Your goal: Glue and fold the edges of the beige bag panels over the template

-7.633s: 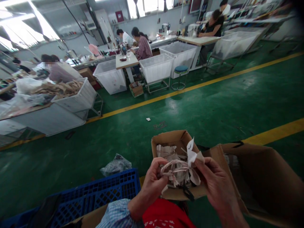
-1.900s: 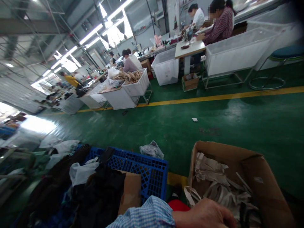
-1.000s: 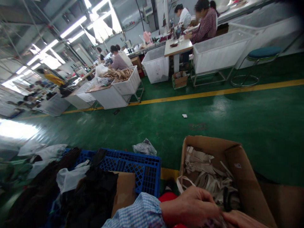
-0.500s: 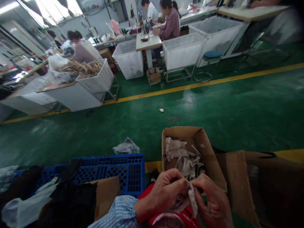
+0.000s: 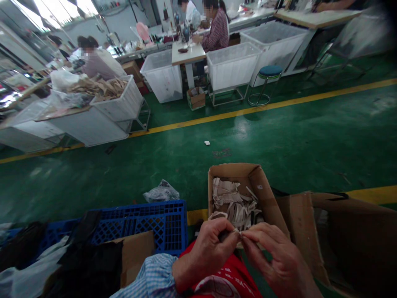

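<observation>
My left hand [image 5: 214,244] and my right hand [image 5: 273,252] meet fingertip to fingertip at the bottom centre, above a red cloth [image 5: 229,273] with white print. Both pinch a small whitish piece of fabric [image 5: 238,231], mostly hidden by the fingers. A pale strip [image 5: 218,215] shows just behind my left hand. Directly beyond my hands, an open cardboard box [image 5: 269,194] holds a heap of beige and white scraps [image 5: 235,205].
A blue plastic pallet [image 5: 175,223] lies at the left, with black cloth [image 5: 93,265] and cardboard near it. Another open carton [image 5: 302,227] stands at the right. Clear plastic [image 5: 163,192] lies on the green floor. People sit at machines beyond white bins [image 5: 234,66].
The whitish fabric that hung between my hands now shows only as a small bit at my fingertips. My right hand has turned and its fingers are straighter. The view has shifted slightly.
</observation>
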`<state>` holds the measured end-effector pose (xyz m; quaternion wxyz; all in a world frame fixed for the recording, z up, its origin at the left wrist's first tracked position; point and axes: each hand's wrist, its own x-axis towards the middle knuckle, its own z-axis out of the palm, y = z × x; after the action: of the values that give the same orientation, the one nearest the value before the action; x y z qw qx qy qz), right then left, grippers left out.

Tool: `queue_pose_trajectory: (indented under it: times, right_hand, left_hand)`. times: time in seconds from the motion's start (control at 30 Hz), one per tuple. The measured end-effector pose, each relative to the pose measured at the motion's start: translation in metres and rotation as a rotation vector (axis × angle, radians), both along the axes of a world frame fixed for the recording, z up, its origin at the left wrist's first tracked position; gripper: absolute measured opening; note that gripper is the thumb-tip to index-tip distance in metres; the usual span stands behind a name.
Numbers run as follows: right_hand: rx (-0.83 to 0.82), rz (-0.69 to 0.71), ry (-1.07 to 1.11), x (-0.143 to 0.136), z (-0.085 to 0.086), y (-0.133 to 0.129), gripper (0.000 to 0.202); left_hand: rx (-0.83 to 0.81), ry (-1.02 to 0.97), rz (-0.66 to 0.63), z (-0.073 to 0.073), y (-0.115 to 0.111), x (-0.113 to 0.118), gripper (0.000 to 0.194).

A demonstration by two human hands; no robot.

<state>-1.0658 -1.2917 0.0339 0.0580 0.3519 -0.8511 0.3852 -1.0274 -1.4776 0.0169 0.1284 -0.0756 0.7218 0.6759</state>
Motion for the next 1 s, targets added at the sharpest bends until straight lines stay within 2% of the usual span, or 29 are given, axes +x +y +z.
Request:
queue_pose_trajectory:
  times: [0.17,0.3,0.4,0.63,0.8,0.93,1.0]
  right_hand:
    - [0.184,0.092,0.062,0.000,0.000,0.001,0.015]
    - [0.222,0.162,0.085,0.001,-0.003,0.002,0.021]
    - [0.231,0.163,0.128,0.003,-0.007,-0.002,0.022]
    - [0.237,0.010,0.217,0.010,-0.030,-0.009,0.019]
    - [0.230,-0.103,0.205,0.009,-0.040,-0.008,0.023]
    - [0.090,-0.219,0.161,0.008,-0.037,-0.009,0.021]
    - [-0.013,-0.279,0.035,0.011,-0.037,-0.009,0.020]
  left_hand:
    - [0.003,-0.018,-0.045,-0.005,-0.003,0.002,0.026]
    - [0.135,-0.151,-0.032,-0.011,-0.001,0.002,0.025]
    - [0.230,-0.238,0.018,-0.015,0.005,0.001,0.027]
    - [0.344,-0.311,0.160,-0.016,0.016,-0.001,0.036]
    - [0.407,-0.324,0.170,-0.018,0.020,0.000,0.048]
    - [0.459,-0.328,0.171,-0.019,0.024,0.002,0.062]
    - [0.479,-0.323,0.180,-0.019,0.025,0.003,0.066]
